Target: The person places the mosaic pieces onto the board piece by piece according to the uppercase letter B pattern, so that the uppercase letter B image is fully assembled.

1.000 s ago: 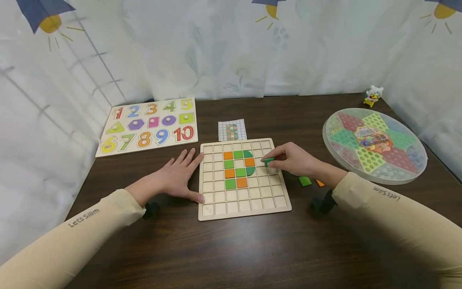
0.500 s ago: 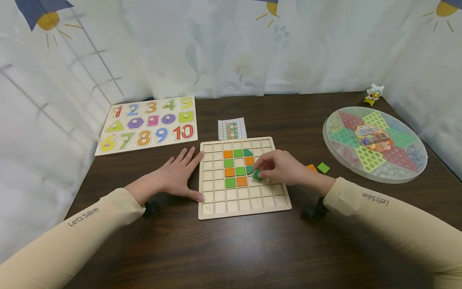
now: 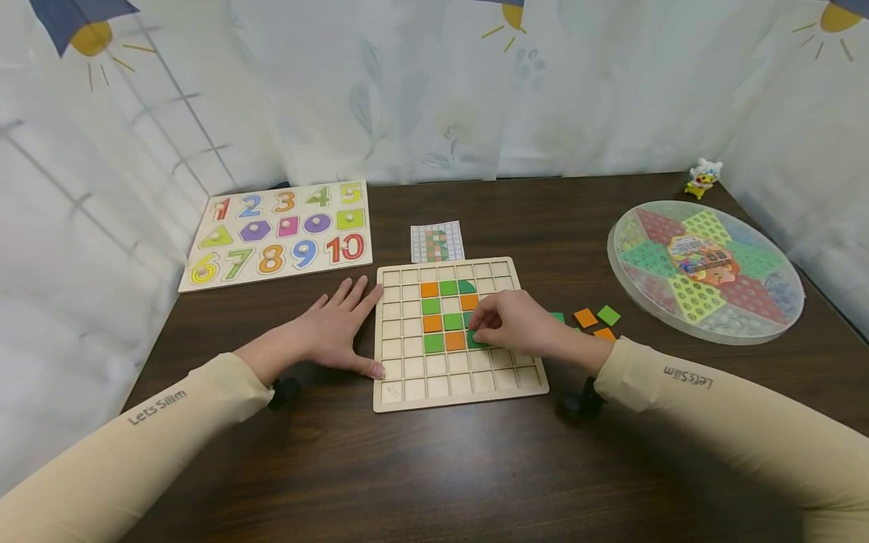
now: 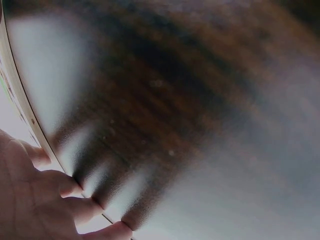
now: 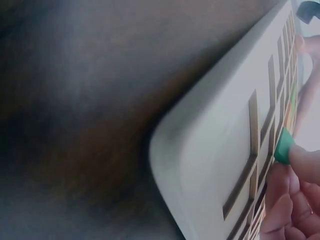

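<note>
A wooden grid board lies on the table, with orange and green square tiles and dark green rounded tiles set in its upper middle cells. My left hand rests with spread fingers along the board's left edge, the thumb lower down on the rim. Over the board, my right hand pinches a dark green tile between thumb and fingers. That tile sits at the cell right of the lowest orange square; the hand partly hides it in the head view.
A printed pattern card lies just behind the board. Several loose tiles are right of it, partly behind the right wrist. A number puzzle lies at the back left, a round Chinese checkers set and small figurine at the right.
My right hand has moved left and toward me across the board, carrying the dark green tile to the cell beside the lowest orange square. My left hand has stayed in place.
</note>
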The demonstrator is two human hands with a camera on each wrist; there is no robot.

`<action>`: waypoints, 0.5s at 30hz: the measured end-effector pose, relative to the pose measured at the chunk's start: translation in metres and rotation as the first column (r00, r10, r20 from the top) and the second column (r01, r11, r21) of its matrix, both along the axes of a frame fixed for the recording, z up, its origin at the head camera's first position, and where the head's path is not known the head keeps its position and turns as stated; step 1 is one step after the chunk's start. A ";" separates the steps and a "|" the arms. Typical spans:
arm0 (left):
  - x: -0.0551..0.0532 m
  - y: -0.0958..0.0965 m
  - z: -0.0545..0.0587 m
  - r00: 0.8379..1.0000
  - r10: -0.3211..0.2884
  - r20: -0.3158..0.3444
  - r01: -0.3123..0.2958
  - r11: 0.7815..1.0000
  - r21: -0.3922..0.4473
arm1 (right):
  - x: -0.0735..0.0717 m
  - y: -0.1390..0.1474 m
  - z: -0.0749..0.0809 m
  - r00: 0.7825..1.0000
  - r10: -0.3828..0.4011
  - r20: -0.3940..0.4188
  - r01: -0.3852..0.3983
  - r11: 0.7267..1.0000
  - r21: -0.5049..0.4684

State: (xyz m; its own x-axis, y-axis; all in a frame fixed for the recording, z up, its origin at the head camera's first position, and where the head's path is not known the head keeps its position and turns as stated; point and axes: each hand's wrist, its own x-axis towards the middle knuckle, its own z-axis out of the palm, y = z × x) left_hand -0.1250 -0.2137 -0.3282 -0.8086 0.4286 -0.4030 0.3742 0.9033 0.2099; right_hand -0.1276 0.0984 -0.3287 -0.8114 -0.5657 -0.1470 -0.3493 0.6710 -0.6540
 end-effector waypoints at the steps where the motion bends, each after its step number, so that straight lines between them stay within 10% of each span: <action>1: 0.000 0.000 0.000 1.000 0.001 0.000 -0.001 1.000 0.000 | 0.001 -0.001 0.000 1.000 0.000 -0.014 0.000 1.000 0.010; 15: 0.000 0.000 0.001 1.000 -0.001 0.000 0.001 1.000 0.000 | 0.005 -0.002 -0.001 0.996 -0.020 -0.086 0.027 0.996 0.084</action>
State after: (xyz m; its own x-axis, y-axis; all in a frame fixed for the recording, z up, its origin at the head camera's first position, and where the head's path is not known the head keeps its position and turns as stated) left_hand -0.1246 -0.2136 -0.3274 -0.8081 0.4293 -0.4034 0.3750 0.9030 0.2098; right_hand -0.1230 0.0964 -0.3301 -0.8359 -0.5348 -0.1236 -0.3847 0.7315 -0.5629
